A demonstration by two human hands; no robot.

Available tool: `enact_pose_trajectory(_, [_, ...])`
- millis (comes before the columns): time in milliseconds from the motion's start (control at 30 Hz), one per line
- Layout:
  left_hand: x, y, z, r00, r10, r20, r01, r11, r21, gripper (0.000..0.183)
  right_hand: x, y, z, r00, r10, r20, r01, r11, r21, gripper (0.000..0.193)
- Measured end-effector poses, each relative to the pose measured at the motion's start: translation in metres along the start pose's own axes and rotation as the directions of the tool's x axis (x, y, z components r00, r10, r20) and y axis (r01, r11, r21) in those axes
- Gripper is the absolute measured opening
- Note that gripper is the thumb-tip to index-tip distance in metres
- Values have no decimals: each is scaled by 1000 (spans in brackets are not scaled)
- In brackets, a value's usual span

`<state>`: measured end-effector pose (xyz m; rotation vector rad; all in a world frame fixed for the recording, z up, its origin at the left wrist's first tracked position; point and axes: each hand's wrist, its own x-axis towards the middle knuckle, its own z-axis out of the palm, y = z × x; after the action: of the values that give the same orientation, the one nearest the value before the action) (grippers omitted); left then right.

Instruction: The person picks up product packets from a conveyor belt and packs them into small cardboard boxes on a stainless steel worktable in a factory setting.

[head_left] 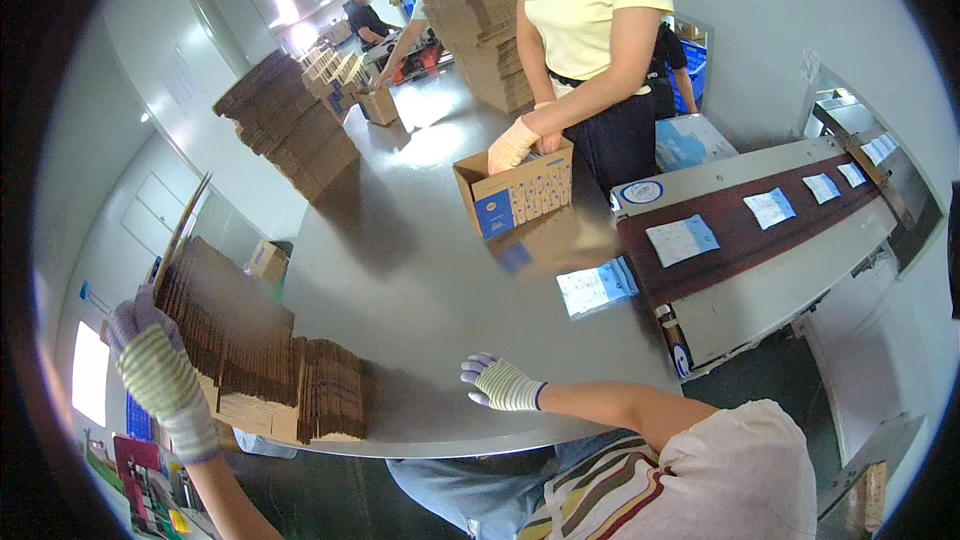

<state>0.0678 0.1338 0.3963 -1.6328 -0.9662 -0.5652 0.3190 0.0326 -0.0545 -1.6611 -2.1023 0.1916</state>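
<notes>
The person's left hand, in a striped knit glove, [155, 365] is hanging beside the row of flattened brown cardboard cartons [230, 335] standing on the grey metal table [420, 290], near left; can't tell if it's gripping any. The striped-gloved right hand [503, 383] is hovering over the table, fingers loosely spread, holding nothing. Risks: uneven pulling could be toppling the row; white-and-blue flat pouches [597, 287] could be piling up past the dark-red belt [733, 240]. A co-worker's gloved hand [513, 147] is dipping into an open brown-and-blue carton [525, 205], contents hidden.

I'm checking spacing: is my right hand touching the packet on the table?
Apart: the head view shows tabletop between your right hand and the packet.
</notes>
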Motion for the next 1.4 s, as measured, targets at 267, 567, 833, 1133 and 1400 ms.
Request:
enact_pose_trajectory(267, [-75, 24, -97, 938, -324, -121, 155, 706, -691, 37, 9, 15, -80, 886, 437, -157, -120, 540, 833, 71])
enact_pose_trajectory(567, [-157, 148, -92, 691, -116, 714, 632, -382, -674, 12, -41, 38, -226, 703, 563, -434, 286, 335, 898, 64])
enact_pose_trajectory(833, [-166, 173, -97, 542, -47, 839, 662, -592, -461, 26, -62, 23, -231, 631, 590, -504, 100, 582, 807, 42])
enact_pose_trajectory(1133, [-168, 189, -95, 532, -132, 836, 643, -580, -500, 8, -57, 24, -194, 546, 774, -322, 231, 230, 945, 23])
enact_pose_trajectory(1400, [-187, 180, -83, 511, -367, 777, 654, -421, -629, 18, -64, -20, -237, 909, 311, -276, 69, 542, 837, 50])
